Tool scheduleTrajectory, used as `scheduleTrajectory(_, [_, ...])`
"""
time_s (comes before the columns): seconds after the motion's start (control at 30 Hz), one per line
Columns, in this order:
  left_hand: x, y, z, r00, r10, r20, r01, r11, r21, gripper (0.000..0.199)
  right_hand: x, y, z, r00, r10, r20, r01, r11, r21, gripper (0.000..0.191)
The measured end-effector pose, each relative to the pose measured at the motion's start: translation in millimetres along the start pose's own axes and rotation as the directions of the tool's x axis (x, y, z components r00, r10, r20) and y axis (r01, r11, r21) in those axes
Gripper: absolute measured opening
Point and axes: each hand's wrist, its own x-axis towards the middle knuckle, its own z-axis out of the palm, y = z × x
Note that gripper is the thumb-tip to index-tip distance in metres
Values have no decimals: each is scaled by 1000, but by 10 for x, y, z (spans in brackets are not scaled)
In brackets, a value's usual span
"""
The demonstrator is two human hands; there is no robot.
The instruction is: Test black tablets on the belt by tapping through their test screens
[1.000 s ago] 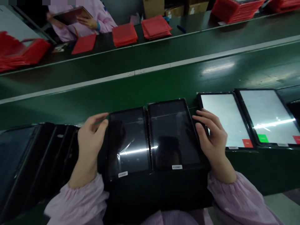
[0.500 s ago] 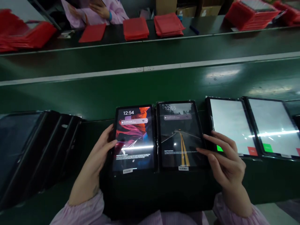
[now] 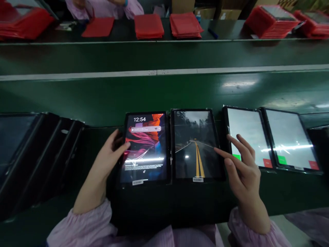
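Note:
Two lit tablets lie side by side in front of me. The left tablet [image 3: 144, 147] shows 12:54 over a red and purple wallpaper. A grey forest road with yellow lines fills the right tablet [image 3: 194, 147]. My left hand [image 3: 110, 154] grips the left tablet's outer edge, its thumb on the screen side and its other fingers partly hidden beside the edge. My right hand [image 3: 243, 164] is open, fingers spread, with the index fingertip at the right edge of the road picture. Its other fingers hang over a white-screened tablet [image 3: 246, 123].
Another white-screened tablet [image 3: 288, 130] lies farther right. A row of dark, overlapping tablets [image 3: 17, 140] leans at the left. Red pouches [image 3: 149, 25] lie in stacks on the shelf [image 3: 115, 55] opposite, where another person's pink sleeve [image 3: 133, 8] shows.
The clock and notification have vanished from the right tablet, and its picture is brighter. My right hand's upper fingers have lifted off its edge. The view has shifted slightly.

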Motion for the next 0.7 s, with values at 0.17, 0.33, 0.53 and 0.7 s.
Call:
scheduleTrajectory(0.17, [41,199,40,977,-203,-71,177,946,-271,61,-61,-107,-52,997,-81,6,81,994,78,33])
scheduleTrajectory(0.33, [-80,157,-62,972,-225,62,233,943,-239,65,-94,-166,-115,987,-152,41,149,986,74,29])
scheduleTrajectory(0.53, [-237,1,-171,947,-306,102,318,935,-154,71,-93,-241,-132,977,-200,79,190,975,113,30])
scheduleTrajectory(0.7, [-449,-115,-296,939,-282,198,304,949,-88,99,-128,-222,2,972,-196,130,179,975,131,30])
